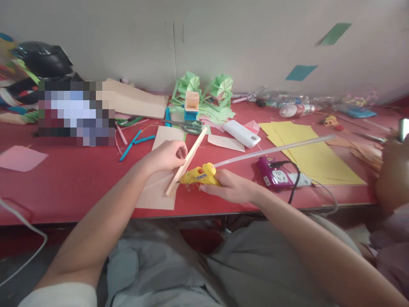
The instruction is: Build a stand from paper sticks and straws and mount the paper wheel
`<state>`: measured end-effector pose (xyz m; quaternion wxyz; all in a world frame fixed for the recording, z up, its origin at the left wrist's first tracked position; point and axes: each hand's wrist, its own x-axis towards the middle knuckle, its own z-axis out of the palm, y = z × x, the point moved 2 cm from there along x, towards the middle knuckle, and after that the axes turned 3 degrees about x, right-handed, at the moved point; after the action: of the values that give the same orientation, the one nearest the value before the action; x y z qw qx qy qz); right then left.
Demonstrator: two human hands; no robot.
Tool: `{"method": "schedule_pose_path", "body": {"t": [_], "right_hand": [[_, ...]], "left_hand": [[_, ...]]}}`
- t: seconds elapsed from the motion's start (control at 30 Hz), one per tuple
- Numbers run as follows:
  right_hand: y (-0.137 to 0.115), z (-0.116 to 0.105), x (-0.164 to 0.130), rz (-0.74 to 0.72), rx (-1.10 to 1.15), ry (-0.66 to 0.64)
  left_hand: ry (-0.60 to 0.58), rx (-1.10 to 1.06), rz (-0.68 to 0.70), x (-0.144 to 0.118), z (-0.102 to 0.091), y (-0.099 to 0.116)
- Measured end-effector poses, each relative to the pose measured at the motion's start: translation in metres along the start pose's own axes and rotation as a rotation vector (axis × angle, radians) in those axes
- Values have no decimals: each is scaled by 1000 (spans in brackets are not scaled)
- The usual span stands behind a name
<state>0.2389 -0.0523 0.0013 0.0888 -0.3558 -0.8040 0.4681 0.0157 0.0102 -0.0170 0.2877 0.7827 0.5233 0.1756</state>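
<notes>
A long, narrow cream strip of folded paper (191,154) stands slantwise over a flat beige sheet (155,194) on the red table. My left hand (168,155) is closed, with thumb and curled fingers against the strip's left side at mid-length. In my right hand (234,185) is a yellow hot glue gun (194,175), its nozzle at the strip's lower end; whether it touches I cannot tell. From the gun's back a long clear glue stick (275,149) juts out to the right.
A purple power strip (275,175) with a black cable sits right of my right hand. Yellow paper sheets (306,149), a white power bank (242,133), scissors (191,127) and green folded paper pieces (221,87) lie beyond. Another person's arm (393,175) is at the right edge.
</notes>
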Motion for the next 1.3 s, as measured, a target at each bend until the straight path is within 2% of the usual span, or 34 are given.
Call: {"method": "schedule_pose_path", "body": {"t": [0.1, 0.27, 0.9, 1.3], "right_hand": [[3, -2, 1, -3, 13, 17], [7, -7, 3, 75, -20, 59], [21, -21, 8, 130, -94, 192], [20, -27, 5, 179, -110, 221]], "left_hand": [[-9, 11, -4, 0, -1, 1], [-25, 16, -18, -1, -2, 2], [-29, 31, -45, -1, -2, 0], [-132, 26, -34, -6, -5, 6]]}}
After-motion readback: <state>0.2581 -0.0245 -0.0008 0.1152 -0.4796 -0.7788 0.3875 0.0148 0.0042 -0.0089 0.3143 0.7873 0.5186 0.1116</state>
